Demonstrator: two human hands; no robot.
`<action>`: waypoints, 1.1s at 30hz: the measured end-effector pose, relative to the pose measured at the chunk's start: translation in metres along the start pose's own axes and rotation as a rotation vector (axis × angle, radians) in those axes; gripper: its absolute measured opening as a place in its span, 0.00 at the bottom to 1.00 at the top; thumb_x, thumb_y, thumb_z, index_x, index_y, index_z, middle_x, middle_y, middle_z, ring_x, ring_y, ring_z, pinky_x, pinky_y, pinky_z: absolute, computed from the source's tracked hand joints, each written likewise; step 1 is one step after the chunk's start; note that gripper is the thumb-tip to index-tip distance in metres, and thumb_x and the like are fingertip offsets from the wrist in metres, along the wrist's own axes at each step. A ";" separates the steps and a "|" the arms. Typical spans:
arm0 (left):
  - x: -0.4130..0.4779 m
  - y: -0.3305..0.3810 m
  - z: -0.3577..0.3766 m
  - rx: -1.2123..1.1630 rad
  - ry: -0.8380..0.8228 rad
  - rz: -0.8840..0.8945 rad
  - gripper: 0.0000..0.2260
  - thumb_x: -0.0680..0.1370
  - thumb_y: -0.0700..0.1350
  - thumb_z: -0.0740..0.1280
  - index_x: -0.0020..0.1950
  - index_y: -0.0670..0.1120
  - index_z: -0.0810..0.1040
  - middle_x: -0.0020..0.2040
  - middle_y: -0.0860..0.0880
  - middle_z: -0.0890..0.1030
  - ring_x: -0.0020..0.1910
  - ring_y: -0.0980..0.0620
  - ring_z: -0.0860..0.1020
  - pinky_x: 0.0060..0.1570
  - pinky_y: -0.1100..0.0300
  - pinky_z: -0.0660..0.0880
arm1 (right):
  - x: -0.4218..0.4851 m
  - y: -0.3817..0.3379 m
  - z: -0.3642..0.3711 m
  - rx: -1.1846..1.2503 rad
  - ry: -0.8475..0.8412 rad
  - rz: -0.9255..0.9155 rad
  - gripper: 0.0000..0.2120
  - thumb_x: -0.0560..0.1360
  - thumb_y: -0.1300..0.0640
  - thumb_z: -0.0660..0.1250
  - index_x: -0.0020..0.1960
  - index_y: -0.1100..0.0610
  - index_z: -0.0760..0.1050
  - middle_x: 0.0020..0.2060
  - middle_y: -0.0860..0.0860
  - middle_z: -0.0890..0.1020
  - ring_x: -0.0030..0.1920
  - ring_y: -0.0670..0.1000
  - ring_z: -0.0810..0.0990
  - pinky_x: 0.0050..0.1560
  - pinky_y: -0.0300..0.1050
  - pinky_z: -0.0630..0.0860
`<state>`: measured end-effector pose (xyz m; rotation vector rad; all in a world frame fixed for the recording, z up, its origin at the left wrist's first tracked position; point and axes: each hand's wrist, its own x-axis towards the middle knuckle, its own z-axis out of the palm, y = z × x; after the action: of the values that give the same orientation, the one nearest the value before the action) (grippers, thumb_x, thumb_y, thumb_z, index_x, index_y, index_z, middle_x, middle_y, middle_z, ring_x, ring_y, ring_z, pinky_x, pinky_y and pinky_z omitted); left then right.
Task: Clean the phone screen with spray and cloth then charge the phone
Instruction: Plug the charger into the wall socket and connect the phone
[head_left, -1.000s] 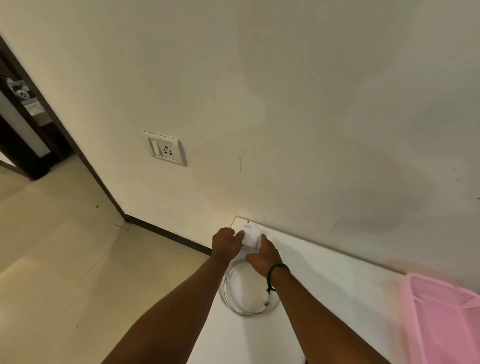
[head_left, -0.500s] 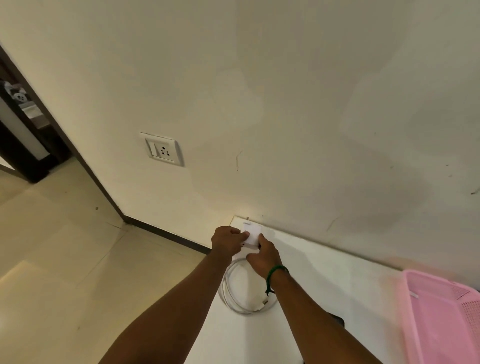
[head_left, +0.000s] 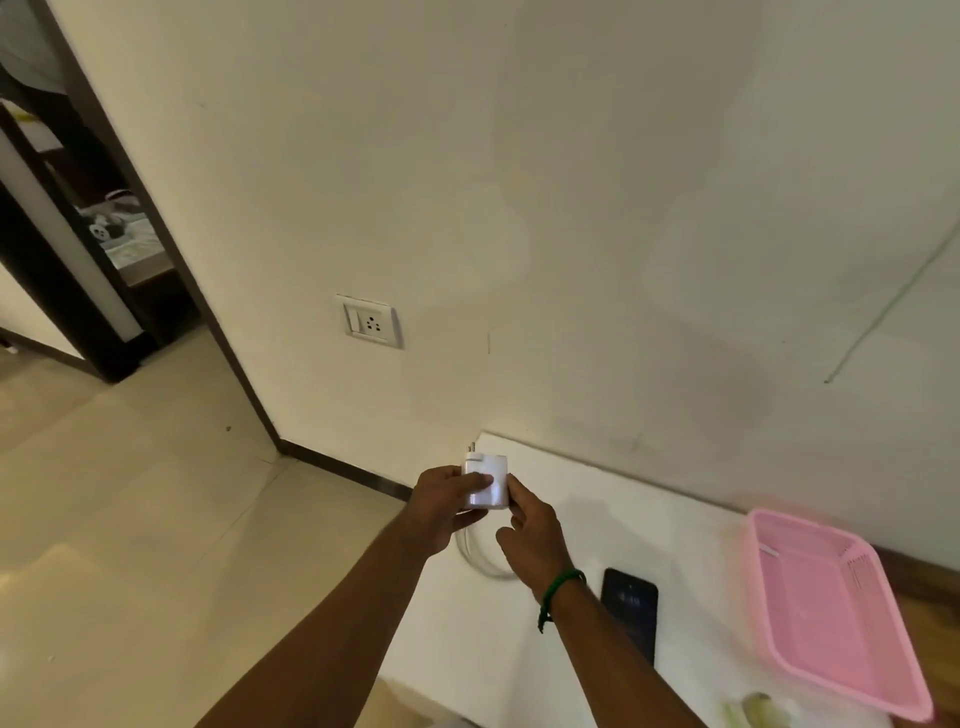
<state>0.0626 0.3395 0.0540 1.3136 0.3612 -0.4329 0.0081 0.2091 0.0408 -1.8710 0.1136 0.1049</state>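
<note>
evidently the charging step; over the desk's (head_left: 623, 519) far left corner the left hand (head_left: 447, 506) curls round the charger (head_left: 488, 480), the right hand (head_left: 530, 535) pinches its side; next, probably, prongs into the wall socket (head_left: 370, 323).

Our left forearm (head_left: 348, 623) and right forearm (head_left: 613, 675) are both in shot, bare all the way up to the left hand (head_left: 441, 512) and right hand (head_left: 530, 540). Round our right wrist sits a thin green band (head_left: 562, 584), cord or small beads, we can't tell which, with a short loose end dangling just below it.
</note>
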 end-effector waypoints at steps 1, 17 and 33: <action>-0.010 -0.003 -0.002 -0.009 -0.002 0.002 0.04 0.73 0.37 0.72 0.46 0.39 0.79 0.40 0.44 0.83 0.41 0.48 0.82 0.39 0.58 0.79 | -0.012 -0.002 0.003 0.009 -0.006 -0.010 0.33 0.66 0.72 0.59 0.68 0.49 0.69 0.50 0.38 0.78 0.55 0.42 0.75 0.59 0.37 0.70; -0.083 -0.097 -0.039 -0.123 0.148 -0.153 0.16 0.69 0.39 0.77 0.53 0.34 0.79 0.44 0.39 0.83 0.42 0.43 0.83 0.41 0.53 0.80 | -0.110 0.029 0.047 -0.074 -0.066 0.151 0.28 0.69 0.66 0.64 0.68 0.51 0.70 0.58 0.47 0.79 0.58 0.48 0.77 0.61 0.39 0.73; -0.043 -0.111 -0.070 -0.210 0.279 -0.182 0.13 0.69 0.39 0.77 0.50 0.37 0.80 0.42 0.42 0.83 0.42 0.46 0.82 0.38 0.55 0.81 | 0.003 0.058 0.018 -0.668 -0.044 0.168 0.17 0.73 0.64 0.62 0.61 0.62 0.75 0.60 0.57 0.78 0.62 0.55 0.74 0.62 0.45 0.70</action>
<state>-0.0308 0.3909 -0.0339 1.1409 0.7446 -0.3524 0.0027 0.2085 -0.0199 -2.5214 0.2251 0.3322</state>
